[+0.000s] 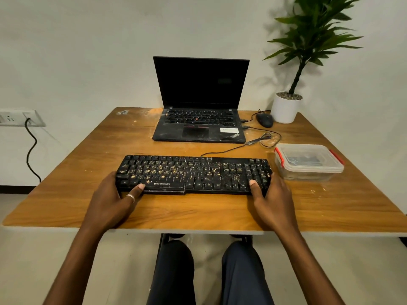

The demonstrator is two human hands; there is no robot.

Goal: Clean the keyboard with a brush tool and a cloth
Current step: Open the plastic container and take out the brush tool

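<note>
The crumb-strewn keyboard (193, 173) lies flat on the desk (198, 212), in front of the laptop (199, 126). The left hand (110, 199) clasps its left end and the right hand (272, 199) its right end; each grip has its thumb on top.

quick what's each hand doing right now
Left hand: closed on the left end of the keyboard, thumb on top.
Right hand: closed on the keyboard's right end, thumb on top.
</note>
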